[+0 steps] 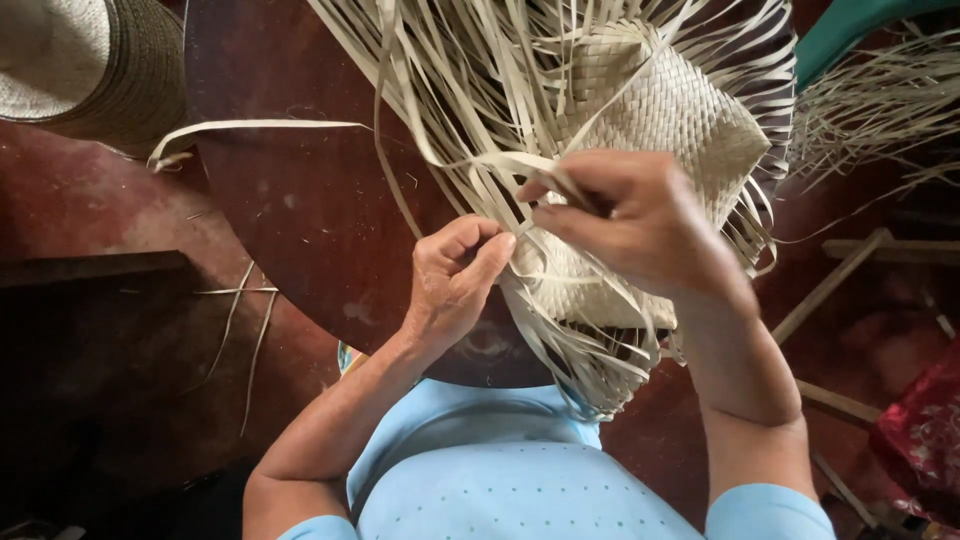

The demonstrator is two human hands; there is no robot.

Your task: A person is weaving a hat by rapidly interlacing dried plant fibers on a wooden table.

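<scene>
Dark round tabletop (pixel 300 210) carries a mat (pixel 670 120) at its right edge; a woven patch is finished, many strips (pixel 450 90) are left loose; the left hand (pixel 455 275) is clenched on strips; the right hand (pixel 640 225) pinches one strip.
</scene>
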